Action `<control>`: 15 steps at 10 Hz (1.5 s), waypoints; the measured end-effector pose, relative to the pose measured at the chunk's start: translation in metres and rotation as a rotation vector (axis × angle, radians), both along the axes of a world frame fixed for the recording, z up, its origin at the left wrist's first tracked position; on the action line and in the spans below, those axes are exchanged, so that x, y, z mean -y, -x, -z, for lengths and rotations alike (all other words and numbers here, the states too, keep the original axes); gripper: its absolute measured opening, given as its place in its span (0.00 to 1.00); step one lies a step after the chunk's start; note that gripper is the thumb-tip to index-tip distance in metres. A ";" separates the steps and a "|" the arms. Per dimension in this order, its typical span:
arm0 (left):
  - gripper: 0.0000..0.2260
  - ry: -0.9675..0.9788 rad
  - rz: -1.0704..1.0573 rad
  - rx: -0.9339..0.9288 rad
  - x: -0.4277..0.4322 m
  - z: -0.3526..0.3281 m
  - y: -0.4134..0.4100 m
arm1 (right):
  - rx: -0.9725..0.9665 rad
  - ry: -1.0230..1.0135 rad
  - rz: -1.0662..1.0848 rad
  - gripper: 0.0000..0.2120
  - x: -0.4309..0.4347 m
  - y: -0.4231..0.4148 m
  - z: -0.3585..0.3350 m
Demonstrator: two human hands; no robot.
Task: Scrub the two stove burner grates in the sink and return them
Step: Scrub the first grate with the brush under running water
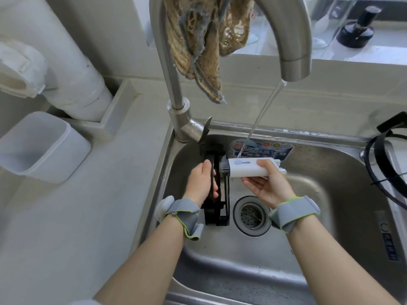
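A black stove burner grate [217, 208] stands on edge at the left side of the steel sink [242, 271]. My left hand [201, 182] grips its upper rim and holds it upright. My right hand [269, 186] holds a white scrub brush [246, 169] by its handle, with the grey bristles against the grate's top. Water from the tap [293, 47] falls onto the brush. A second black grate [383, 164] rests at the sink's right edge, partly cut off by the frame.
A worn cloth [204, 40] hangs over the tap's neck. The drain strainer [251, 214] lies below my right hand. A white plastic tub [41, 146] and a white pipe [72, 80] stand on the counter at left. A dark bottle [357, 27] stands on the sill.
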State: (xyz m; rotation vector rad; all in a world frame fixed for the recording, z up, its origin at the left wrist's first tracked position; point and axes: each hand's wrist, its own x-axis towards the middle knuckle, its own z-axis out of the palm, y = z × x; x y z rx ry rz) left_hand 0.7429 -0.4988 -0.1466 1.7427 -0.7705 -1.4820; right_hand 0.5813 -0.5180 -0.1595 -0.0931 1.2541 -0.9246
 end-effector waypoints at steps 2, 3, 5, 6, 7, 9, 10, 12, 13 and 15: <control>0.18 -0.015 0.052 0.006 -0.005 -0.002 0.006 | 0.050 -0.062 0.280 0.09 0.023 -0.008 0.006; 0.19 0.037 0.101 0.027 -0.016 0.006 0.010 | 0.227 -0.180 0.411 0.15 0.022 0.004 0.011; 0.23 0.045 0.201 -0.002 -0.036 0.016 0.020 | 0.348 -0.157 0.305 0.19 0.023 -0.001 -0.007; 0.29 -0.043 -0.021 -0.052 -0.024 0.013 0.007 | 0.335 -0.068 0.217 0.19 0.017 -0.007 -0.013; 0.28 -0.184 -0.163 -0.258 0.007 0.008 -0.010 | 0.383 0.004 0.033 0.21 0.004 -0.017 -0.019; 0.15 -0.140 -0.155 -0.307 0.020 -0.037 -0.005 | 0.386 0.169 -0.034 0.23 -0.012 -0.029 -0.031; 0.12 -0.080 -0.030 -0.178 0.022 -0.007 0.000 | 0.266 0.205 -0.046 0.21 -0.022 -0.015 -0.031; 0.17 0.014 0.071 -0.078 0.023 -0.016 0.022 | -0.012 0.217 0.159 0.09 -0.036 0.031 -0.029; 0.17 -0.001 0.139 -0.041 0.024 -0.019 0.021 | -0.045 0.215 0.135 0.06 -0.044 0.038 -0.028; 0.17 0.021 0.146 -0.025 0.024 -0.022 0.016 | -0.045 0.269 0.018 0.05 -0.053 0.032 -0.021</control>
